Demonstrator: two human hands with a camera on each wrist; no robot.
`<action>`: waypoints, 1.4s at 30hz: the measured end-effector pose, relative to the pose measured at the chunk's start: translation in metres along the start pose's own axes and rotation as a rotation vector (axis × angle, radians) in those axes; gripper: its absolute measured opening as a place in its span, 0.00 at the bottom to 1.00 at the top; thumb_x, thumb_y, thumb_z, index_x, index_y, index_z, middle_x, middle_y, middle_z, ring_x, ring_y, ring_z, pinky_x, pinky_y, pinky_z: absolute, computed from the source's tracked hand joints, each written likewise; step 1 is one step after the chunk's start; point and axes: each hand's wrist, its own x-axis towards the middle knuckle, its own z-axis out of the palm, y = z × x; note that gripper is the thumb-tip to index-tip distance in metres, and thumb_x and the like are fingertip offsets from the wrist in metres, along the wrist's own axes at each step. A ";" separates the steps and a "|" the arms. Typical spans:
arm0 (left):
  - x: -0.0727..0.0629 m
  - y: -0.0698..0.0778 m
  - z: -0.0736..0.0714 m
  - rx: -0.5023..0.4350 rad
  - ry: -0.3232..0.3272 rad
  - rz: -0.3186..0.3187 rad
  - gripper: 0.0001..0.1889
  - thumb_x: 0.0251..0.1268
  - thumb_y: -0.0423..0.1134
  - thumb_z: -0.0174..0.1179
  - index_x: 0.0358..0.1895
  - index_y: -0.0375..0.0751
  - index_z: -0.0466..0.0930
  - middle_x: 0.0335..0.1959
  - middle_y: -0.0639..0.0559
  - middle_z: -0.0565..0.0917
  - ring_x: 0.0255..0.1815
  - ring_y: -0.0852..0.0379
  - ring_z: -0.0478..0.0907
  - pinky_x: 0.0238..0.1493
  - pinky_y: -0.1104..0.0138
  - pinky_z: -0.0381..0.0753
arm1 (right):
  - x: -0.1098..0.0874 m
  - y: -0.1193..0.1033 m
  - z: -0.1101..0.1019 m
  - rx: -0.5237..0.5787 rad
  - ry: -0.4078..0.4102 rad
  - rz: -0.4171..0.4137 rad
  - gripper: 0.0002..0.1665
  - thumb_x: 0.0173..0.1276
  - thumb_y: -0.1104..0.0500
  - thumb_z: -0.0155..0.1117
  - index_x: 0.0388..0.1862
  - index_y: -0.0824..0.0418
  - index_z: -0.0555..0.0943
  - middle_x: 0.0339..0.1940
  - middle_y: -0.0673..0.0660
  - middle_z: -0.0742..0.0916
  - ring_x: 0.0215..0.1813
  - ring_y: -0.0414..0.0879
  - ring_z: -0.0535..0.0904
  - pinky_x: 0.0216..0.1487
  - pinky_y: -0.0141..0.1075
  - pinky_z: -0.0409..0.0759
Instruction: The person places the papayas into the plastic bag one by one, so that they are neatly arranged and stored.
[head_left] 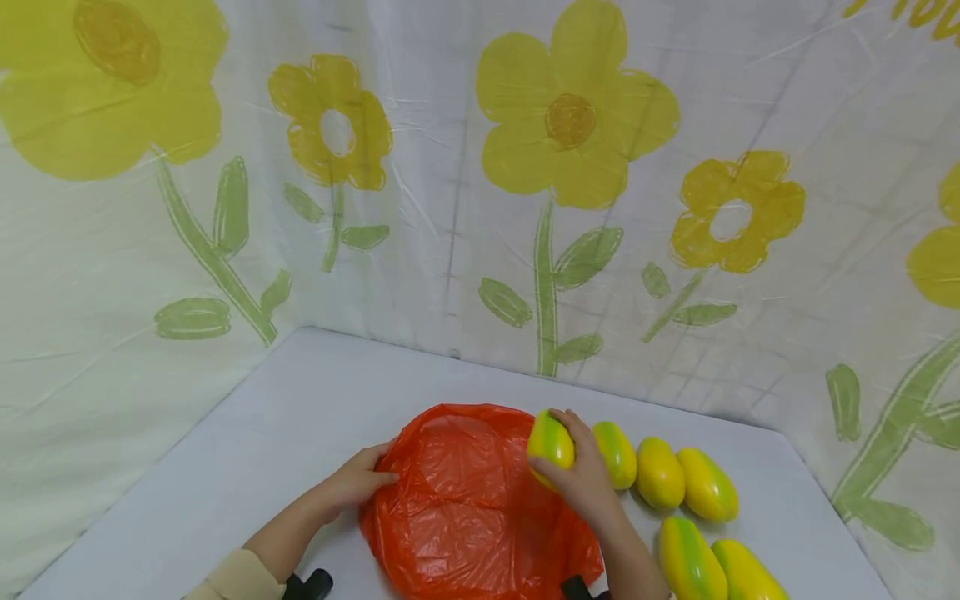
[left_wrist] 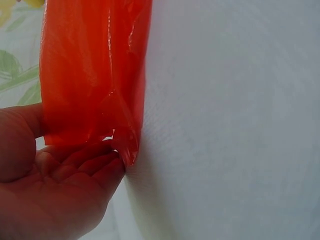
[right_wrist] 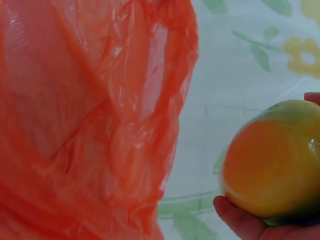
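Note:
A red plastic bag point(head_left: 465, 500) stands on the table with its mouth spread wide. At the bag's left rim, my left hand point(head_left: 358, 479) pinches the plastic between thumb and fingers; the left wrist view shows the rim of the bag point(left_wrist: 95, 75) running between them. My right hand point(head_left: 588, 475) grips a yellow mango with a green stripe point(head_left: 551, 442), held up at the bag's right rim. In the right wrist view this mango point(right_wrist: 275, 165) is beside the bag's side point(right_wrist: 125, 125), with a gap between them, fingertips at its lower edge.
To the right lie several more mangoes: a back row with one striped mango point(head_left: 617, 454), a plainer one point(head_left: 660, 473) and another point(head_left: 707, 483), plus two in front point(head_left: 692, 560). A flower-printed curtain point(head_left: 427, 208) borders the white table point(head_left: 300, 392) behind and at the left.

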 end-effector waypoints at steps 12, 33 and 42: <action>-0.001 -0.001 -0.001 0.006 -0.005 0.020 0.30 0.61 0.30 0.55 0.68 0.35 0.61 0.60 0.37 0.73 0.43 0.55 0.77 0.43 0.58 0.83 | 0.015 -0.016 0.024 0.049 -0.038 -0.002 0.41 0.56 0.53 0.67 0.68 0.46 0.62 0.74 0.58 0.60 0.58 0.56 0.68 0.52 0.49 0.78; -0.001 0.000 -0.003 0.018 -0.018 0.040 0.29 0.62 0.30 0.54 0.68 0.36 0.61 0.60 0.39 0.74 0.43 0.55 0.76 0.46 0.58 0.82 | 0.033 -0.051 0.065 0.108 -0.095 -0.115 0.39 0.55 0.54 0.67 0.66 0.50 0.65 0.61 0.56 0.71 0.49 0.52 0.71 0.40 0.39 0.79; -0.001 0.000 -0.004 0.013 -0.020 0.021 0.29 0.61 0.30 0.54 0.68 0.35 0.61 0.59 0.39 0.75 0.40 0.56 0.76 0.43 0.60 0.84 | 0.040 -0.055 0.084 0.168 -0.145 -0.072 0.39 0.56 0.53 0.67 0.66 0.48 0.64 0.61 0.56 0.71 0.50 0.52 0.70 0.42 0.40 0.79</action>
